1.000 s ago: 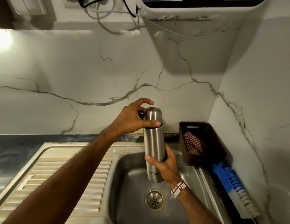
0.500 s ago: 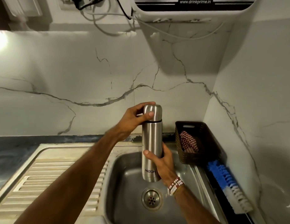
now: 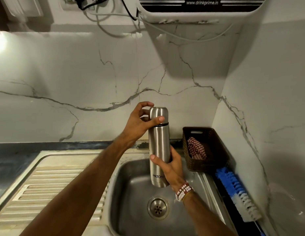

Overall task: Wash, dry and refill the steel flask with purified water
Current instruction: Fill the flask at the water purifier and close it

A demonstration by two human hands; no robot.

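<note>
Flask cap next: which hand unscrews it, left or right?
Probably left. The left hand grips the cap, thumb and fingers round it; the right hand holds the flask body upright over the sink.

Home kitchen: steel sink (image 3: 131, 193) below the right grip (image 3: 171, 167), wall-mounted water purifier (image 3: 199, 16) above, dish brush (image 3: 233, 188) to its right.

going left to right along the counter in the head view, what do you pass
draining board → steel flask → brown basket → blue brush
</note>
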